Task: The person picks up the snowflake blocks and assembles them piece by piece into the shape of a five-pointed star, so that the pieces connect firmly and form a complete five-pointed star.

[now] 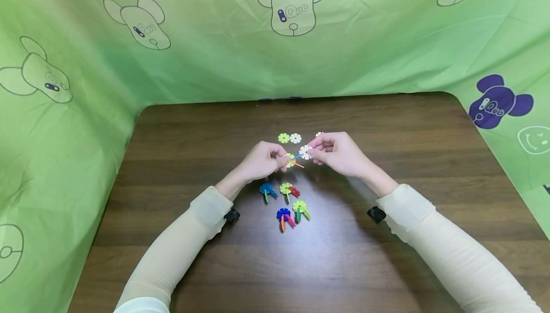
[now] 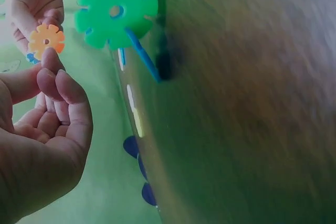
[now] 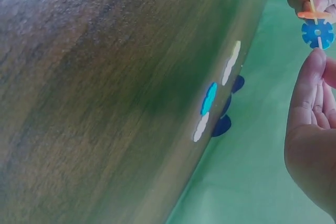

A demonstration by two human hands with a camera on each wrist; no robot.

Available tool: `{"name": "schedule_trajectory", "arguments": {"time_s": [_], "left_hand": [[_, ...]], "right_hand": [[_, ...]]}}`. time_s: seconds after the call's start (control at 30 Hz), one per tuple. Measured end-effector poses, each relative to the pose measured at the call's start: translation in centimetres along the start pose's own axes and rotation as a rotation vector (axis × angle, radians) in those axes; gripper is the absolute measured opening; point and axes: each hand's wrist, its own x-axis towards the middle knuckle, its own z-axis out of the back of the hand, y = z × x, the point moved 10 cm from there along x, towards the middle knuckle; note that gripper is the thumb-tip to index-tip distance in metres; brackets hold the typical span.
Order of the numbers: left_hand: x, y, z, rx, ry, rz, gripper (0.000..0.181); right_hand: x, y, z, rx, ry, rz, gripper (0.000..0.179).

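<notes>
Between thumb and fingers, my left hand (image 1: 266, 159) pinches a yellow-green notched disc (image 1: 290, 161). Joined to it are an orange disc (image 2: 46, 41) and a blue disc (image 3: 311, 29), both edge-on in the head view. My right hand (image 1: 337, 153) pinches a white notched disc (image 1: 305, 151), its edge at the rim of the blue disc. The hands face each other above the table, and my fingers cover part of the yellow-green and white discs.
Joined disc clusters lie nearer me: a blue one (image 1: 266, 188), a yellow-green one with red (image 1: 285, 188), a dark blue one (image 1: 283, 214) and a yellow-green one with green (image 1: 299, 206). Farther back lie loose yellow-green (image 1: 283, 138) and white (image 1: 295, 138) discs. Green cloth (image 1: 215, 74) borders the wooden table (image 1: 180, 131).
</notes>
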Motion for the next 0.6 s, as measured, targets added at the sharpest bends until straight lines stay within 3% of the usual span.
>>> {"name": "schedule_trajectory", "arguments": {"time_s": [0.2,0.37,0.43,0.6], "left_hand": [[-0.2,0.4,0.6,-0.086,-0.01,0.005,0.018],[-0.5,1.3,1.6,-0.165,-0.053,0.037,0.016],[-0.6,1.6,2.2,-0.186,-0.072,0.045,0.016],[-1.0,2.4,3.5,-0.221,-0.111,0.067,0.018]], "right_hand": [[0.3,-0.2,0.1,0.013,0.002,-0.021,0.023],[0.6,-1.1,0.3,0.049,-0.01,-0.104,0.041],[0.7,-1.7,0.0,-0.013,0.017,-0.136,0.041],[0.3,-2.5,-2.3,-0.257,0.19,-0.145,0.029]]}}
